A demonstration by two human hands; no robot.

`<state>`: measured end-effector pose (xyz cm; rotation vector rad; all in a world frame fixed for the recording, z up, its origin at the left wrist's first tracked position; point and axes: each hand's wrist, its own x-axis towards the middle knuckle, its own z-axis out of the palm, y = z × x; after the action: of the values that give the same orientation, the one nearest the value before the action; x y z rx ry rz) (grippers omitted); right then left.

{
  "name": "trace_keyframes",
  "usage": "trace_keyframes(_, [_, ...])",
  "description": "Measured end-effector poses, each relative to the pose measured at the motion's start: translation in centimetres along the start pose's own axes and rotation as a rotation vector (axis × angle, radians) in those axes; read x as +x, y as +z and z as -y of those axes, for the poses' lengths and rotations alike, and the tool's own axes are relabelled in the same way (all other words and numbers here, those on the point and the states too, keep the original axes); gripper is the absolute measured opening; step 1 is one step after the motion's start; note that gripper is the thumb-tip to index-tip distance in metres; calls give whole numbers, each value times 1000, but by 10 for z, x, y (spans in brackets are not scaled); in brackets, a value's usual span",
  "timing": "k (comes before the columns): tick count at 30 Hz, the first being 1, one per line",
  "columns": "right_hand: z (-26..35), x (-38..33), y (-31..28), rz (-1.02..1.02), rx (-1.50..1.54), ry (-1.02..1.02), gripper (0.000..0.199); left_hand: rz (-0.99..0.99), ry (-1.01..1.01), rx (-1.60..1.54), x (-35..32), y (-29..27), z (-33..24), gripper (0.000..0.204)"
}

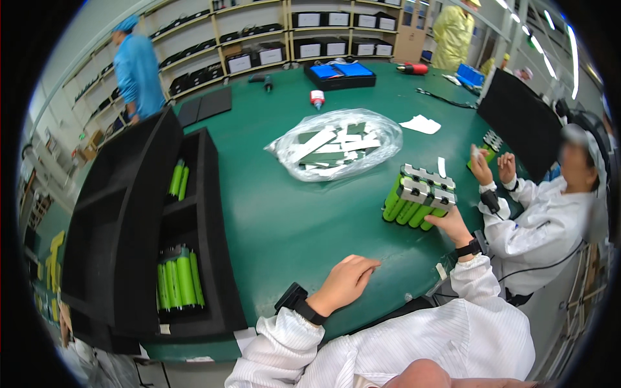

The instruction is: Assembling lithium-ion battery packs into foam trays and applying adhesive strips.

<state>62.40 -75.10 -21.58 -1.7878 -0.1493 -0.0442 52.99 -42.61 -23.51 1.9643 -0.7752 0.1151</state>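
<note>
My right hand (455, 227) grips a battery pack (419, 200) by its near right corner. The pack is a block of green cylindrical cells under metal strips with dark spots, and it stands tilted over the green table. A white strip (441, 167) sticks up at its far side. My left hand (346, 283) is held low near the table's front edge, loosely bent, with its fingers reaching right toward the pack. Nothing shows in it. Left of it stands a black foam tray (210, 258) with green cell packs (181, 280) and smaller green cells (178, 180) in its compartments.
A clear plastic bag (381, 129) of white and green strips lies mid-table. Behind it are a red-and-white bottle (317, 99), a black bin (339, 79) with blue pieces and a power screwdriver (265, 81). A co-worker (540, 213) handles another pack (490, 147) at right, beside a black panel (521, 119).
</note>
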Motion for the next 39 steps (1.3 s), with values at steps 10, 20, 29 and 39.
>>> trace_keyframes(10, [-3, -33, 60, -474, -453, -249, 85, 7, -59, 61, 7, -9, -13, 21])
trace_keyframes(20, [-6, -31, 61, -257, -281, -101, 112, 40, -45, 76, 10, -7, -11, 23])
trace_keyframes(29, [-25, 15, 74, -300, -91, -213, 119, 24, -63, 67, 8, -4, -10, 29])
trace_keyframes(39, [-33, 92, 59, -486, -196, -209, 123, 18, -131, 34, 8, -3, -9, 36])
